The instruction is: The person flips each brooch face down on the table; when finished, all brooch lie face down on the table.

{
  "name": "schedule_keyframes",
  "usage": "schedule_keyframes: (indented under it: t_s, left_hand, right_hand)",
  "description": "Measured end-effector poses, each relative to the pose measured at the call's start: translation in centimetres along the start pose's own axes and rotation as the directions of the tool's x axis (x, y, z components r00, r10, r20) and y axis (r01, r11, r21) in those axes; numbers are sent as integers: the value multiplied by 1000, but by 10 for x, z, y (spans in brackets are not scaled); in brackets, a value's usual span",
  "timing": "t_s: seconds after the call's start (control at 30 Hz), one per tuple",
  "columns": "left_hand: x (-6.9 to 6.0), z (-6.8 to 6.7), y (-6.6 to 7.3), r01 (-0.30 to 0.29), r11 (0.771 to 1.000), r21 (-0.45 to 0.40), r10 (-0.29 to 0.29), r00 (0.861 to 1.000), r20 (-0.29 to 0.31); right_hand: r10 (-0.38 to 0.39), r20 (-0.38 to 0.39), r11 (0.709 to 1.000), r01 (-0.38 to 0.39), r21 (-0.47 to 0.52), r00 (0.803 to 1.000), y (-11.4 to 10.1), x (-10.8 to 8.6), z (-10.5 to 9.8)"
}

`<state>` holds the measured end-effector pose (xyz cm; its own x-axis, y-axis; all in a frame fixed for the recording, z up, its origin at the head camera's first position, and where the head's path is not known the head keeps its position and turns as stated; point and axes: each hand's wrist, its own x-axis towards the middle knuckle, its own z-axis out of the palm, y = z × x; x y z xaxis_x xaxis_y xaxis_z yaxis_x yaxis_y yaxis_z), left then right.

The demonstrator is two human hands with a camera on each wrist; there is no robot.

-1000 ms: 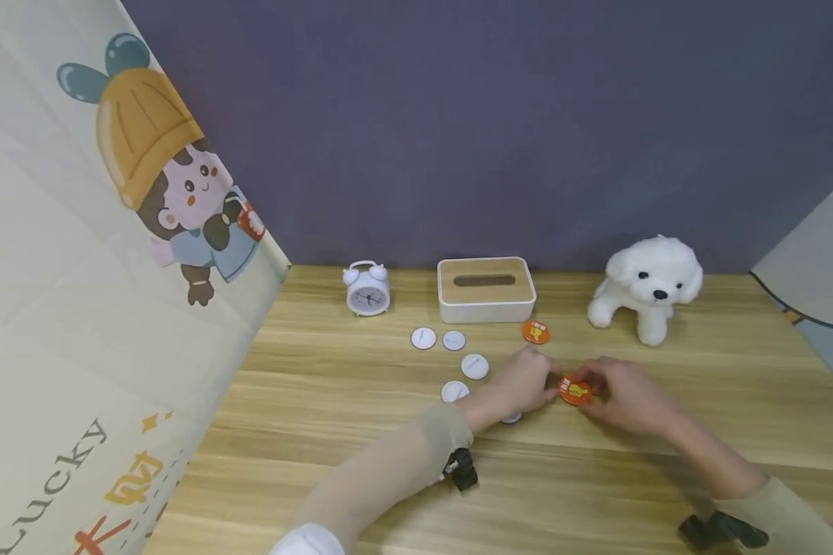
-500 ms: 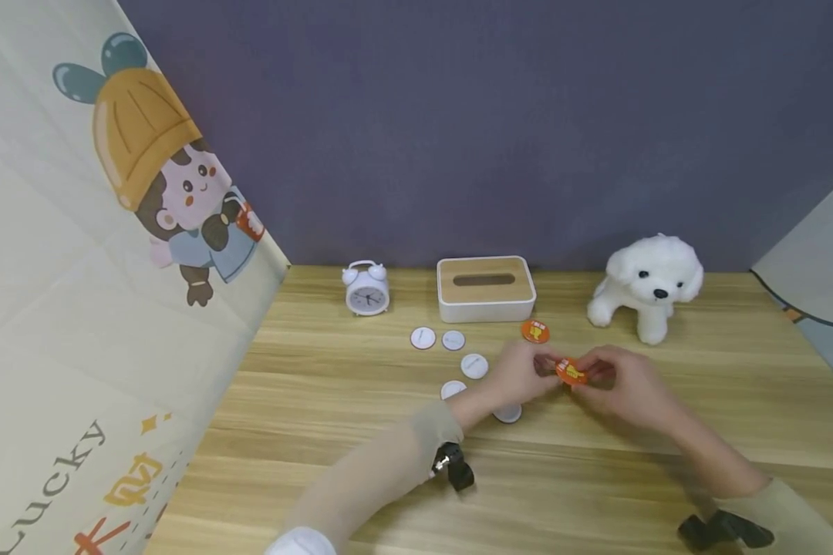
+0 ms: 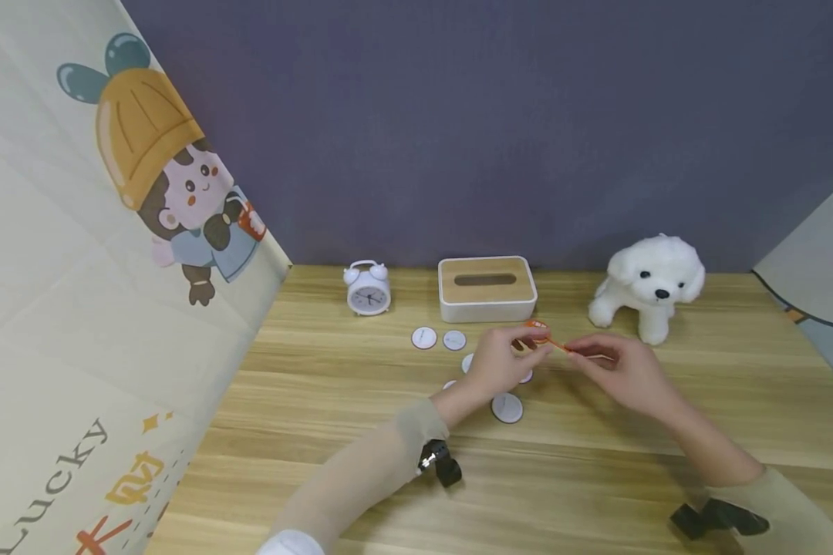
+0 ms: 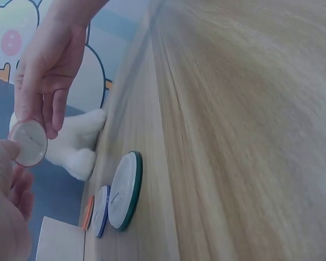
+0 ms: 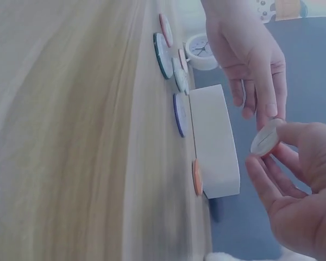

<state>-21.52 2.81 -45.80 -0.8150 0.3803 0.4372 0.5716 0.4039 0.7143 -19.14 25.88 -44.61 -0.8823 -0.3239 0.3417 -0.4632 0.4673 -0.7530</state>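
Between both hands is a round pin badge, seen nearly edge-on in the head view. Its orange front faces away from both wrist cameras, which show the white back of the badge with a pin line. My right hand pinches one edge between thumb and fingers. At the opposite edge my left hand grips it with thumb and fingertips. The badge is held above the table. Another orange badge lies on the table in front of the tissue box, partly covered by my left hand in the head view.
Several badges lie white side up around my left hand, including a near badge and a red-rimmed badge. Behind stand a white alarm clock, a wood-topped tissue box and a white plush dog on the wooden table.
Both hands have lifted the badge and moved it slightly away from me. It has tilted from showing its orange face to nearly edge-on. My left hand has shifted left and up.
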Motion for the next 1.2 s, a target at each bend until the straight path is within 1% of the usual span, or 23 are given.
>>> schedule_keyframes:
  t_s: [0.07, 0.13, 0.2, 0.33, 0.47, 0.7, 1.0, 1.13, 1.2]
  left_hand:
    - [-1, -2, 1, -18, 999, -27, 17, 1000, -16]
    - [-1, -4, 2, -43, 999, -32, 43, 999, -23]
    - [-2, -5, 3, -69, 997, -16, 69, 997, -29]
    - [-4, -7, 3, -121, 992, 26, 122, 991, -50]
    - [-6, -6, 2, -146, 988, 60, 149, 987, -58]
    - [-8, -6, -1, -143, 987, 78, 147, 988, -44]
    - [-10, -3, -3, -120, 987, 107, 120, 993, 13]
    - [-11, -2, -3, -120, 985, 122, 117, 993, 28]
    - [-12, -2, -3, -120, 985, 127, 116, 993, 37]
  right_hand:
    - [5, -8, 1000, -5, 16, 1000, -2, 2, 1]
    - [11, -14, 1000, -10, 13, 1000, -4, 4, 1]
    - [22, -13, 1000, -22, 11, 1000, -6, 6, 2]
    - [42, 4, 997, -42, 71, 999, -10, 10, 4]
    - [42, 15, 992, -44, 120, 999, -11, 13, 7]
    - [31, 24, 994, -34, 100, 999, -8, 14, 11]
    - [69, 57, 995, -73, 75, 996, -6, 13, 10]
    - [51, 74, 997, -56, 61, 996, -6, 13, 9]
    - [26, 78, 999, -30, 45, 997, -6, 12, 8]
